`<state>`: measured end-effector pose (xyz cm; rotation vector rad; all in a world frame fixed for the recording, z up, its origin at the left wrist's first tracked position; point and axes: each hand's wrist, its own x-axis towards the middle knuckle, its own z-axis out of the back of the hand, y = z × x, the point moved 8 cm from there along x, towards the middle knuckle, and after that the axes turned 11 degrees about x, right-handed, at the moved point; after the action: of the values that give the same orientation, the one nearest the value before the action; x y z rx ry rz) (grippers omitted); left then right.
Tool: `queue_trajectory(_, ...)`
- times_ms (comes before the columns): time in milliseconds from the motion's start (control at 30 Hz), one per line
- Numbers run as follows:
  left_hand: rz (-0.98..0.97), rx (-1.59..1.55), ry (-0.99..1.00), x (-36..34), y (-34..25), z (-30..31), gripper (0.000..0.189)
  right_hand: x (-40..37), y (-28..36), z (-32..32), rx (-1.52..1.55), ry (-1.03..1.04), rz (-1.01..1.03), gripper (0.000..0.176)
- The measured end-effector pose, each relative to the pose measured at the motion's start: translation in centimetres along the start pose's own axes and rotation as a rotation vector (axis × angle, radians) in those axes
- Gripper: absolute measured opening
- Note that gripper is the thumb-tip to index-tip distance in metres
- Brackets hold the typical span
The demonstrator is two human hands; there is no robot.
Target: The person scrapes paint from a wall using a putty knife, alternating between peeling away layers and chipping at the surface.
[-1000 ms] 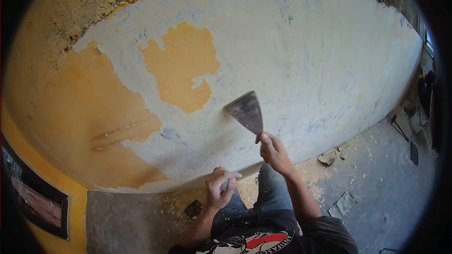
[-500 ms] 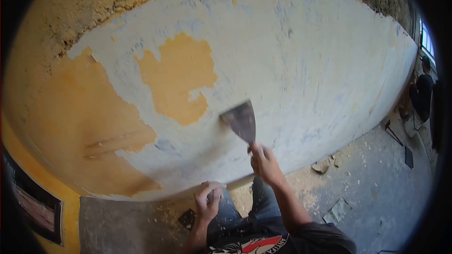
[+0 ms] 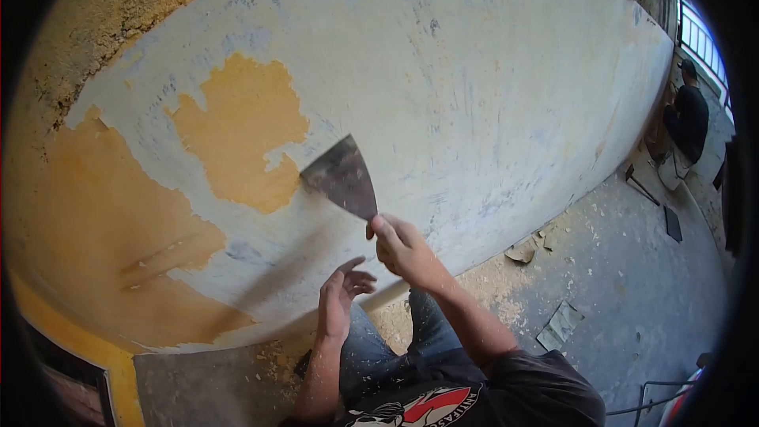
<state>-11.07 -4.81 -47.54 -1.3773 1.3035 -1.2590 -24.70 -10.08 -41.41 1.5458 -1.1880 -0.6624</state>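
Gripped in my right hand (image 3: 403, 249) is a wide metal scraper (image 3: 344, 177). Its blade points up and left, with one corner at the right edge of an orange paint patch (image 3: 241, 130) on the whitish wall (image 3: 490, 111). My left hand (image 3: 340, 296) is raised below the scraper, fingers apart and slightly bent, holding nothing. A larger orange painted area (image 3: 118, 221) covers the wall's lower left.
A person (image 3: 688, 115) in dark clothes is low down at the far right, near a barred opening (image 3: 700, 39). Paint flakes and a crumpled piece (image 3: 560, 326) lie on the grey floor (image 3: 617, 292). A dark-framed opening (image 3: 67, 372) is at lower left.
The view has shifted right, and the scraper blade has come closer to the orange patch. My left hand has risen from my knee and its fingers have spread.
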Motion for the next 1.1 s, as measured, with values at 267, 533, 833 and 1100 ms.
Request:
queue_trajectory(267, 0.077, -0.323, -0.019, 5.0, -1.3, -1.1, 0.059, -3.3, -7.3, -3.0, 0.126, 0.106, -0.203, 0.027)
queue_trajectory(533, -0.026, -0.303, -0.219, 5.3, -4.1, -0.1, 0.047, -3.0, -4.4, -4.2, 0.049, 0.111, -0.149, 0.027)
queue_trajectory(833, -0.080, -0.273, -0.274, 6.9, -6.3, 0.6, 0.047, -0.7, -3.5, -5.1, -0.012, 0.107, -0.082, 0.026)
queue_trajectory(1100, -0.071, -0.289, -0.282, 6.8, -5.9, 0.2, 0.045, -1.3, -3.3, -4.7, -0.058, 0.046, -0.179, 0.033)
